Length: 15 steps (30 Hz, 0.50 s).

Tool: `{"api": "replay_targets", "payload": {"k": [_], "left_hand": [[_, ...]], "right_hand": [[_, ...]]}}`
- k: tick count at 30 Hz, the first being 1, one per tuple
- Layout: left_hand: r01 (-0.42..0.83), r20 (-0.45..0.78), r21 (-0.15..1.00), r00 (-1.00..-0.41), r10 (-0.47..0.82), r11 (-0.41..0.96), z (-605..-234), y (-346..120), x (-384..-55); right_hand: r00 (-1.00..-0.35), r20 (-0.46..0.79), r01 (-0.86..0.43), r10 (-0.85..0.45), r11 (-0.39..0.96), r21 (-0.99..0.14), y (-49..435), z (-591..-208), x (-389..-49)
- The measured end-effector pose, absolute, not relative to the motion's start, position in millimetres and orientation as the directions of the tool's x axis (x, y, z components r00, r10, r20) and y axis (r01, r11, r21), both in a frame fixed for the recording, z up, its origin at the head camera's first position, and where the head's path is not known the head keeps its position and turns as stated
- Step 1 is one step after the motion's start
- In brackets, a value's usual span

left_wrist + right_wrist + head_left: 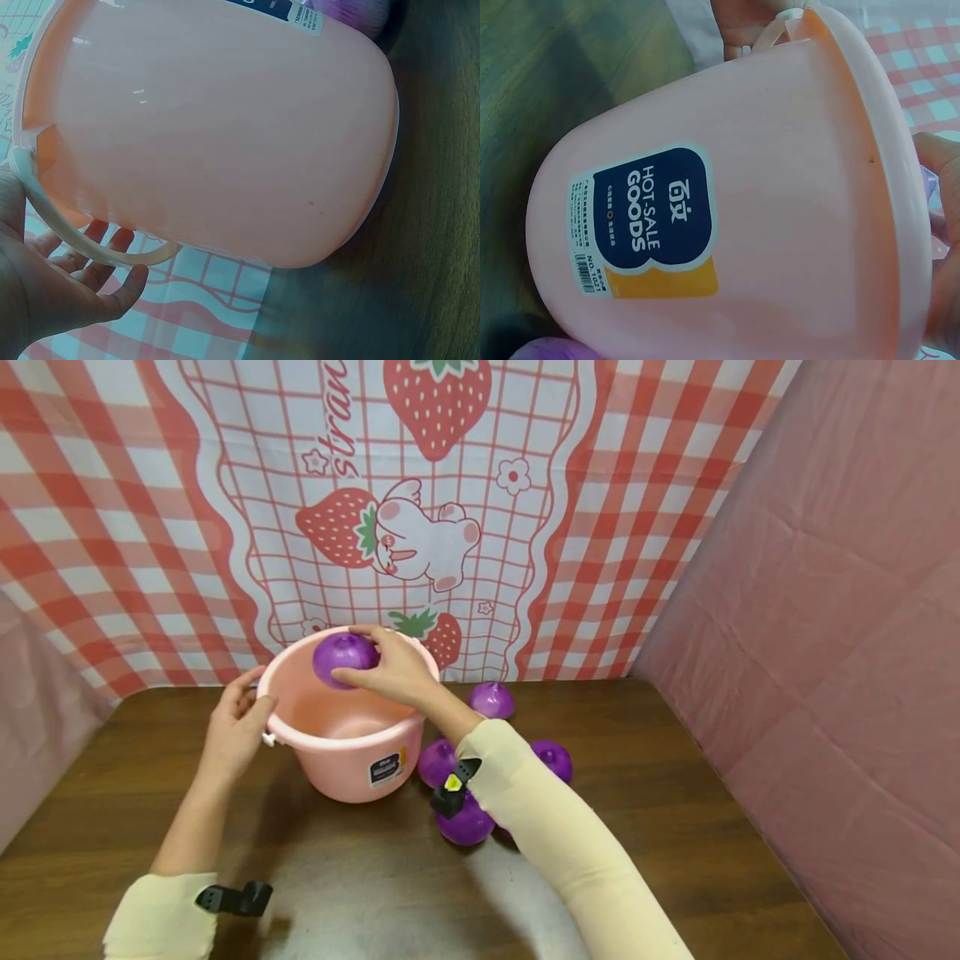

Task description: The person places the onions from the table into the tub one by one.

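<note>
A pink plastic bucket [330,768] stands upright on the table, a dark blue label [656,210] on its side. At its left edge my left hand [234,731] holds the rim, the thumb in front and the fingers behind. The white handle [112,256] hangs down past those fingers in the left wrist view. Over the bucket's mouth my right hand [397,670] grips a shiny purple ball [339,660] with a small nub, thumb below and fingers above. In the right wrist view the bucket wall hides most of that ball.
Several more purple balls lie right of the bucket, among them a far one [492,700] and a near one [465,825]; my right forearm partly covers the group. A red-checked strawberry cloth [615,510] hangs behind the brown wooden table [675,827], and a pink cloth [840,610] hangs at the right.
</note>
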<state>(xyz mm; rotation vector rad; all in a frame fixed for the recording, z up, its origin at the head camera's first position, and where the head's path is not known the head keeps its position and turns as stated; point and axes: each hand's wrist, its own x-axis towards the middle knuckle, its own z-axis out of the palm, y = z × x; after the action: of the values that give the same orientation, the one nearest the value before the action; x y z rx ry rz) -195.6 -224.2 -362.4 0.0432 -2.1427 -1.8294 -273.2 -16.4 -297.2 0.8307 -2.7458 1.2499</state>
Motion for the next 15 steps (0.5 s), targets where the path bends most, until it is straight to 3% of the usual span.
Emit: {"api": "replay_targets", "payload": {"k": [15], "left_hand": [[0.183, 0.226, 0.963, -0.949, -0.222, 0.199, -361, -224, -195]], "right_hand": [[-0.812, 0.287, -0.552, -0.509, 0.507, -0.662, -29, -306, -279]]}}
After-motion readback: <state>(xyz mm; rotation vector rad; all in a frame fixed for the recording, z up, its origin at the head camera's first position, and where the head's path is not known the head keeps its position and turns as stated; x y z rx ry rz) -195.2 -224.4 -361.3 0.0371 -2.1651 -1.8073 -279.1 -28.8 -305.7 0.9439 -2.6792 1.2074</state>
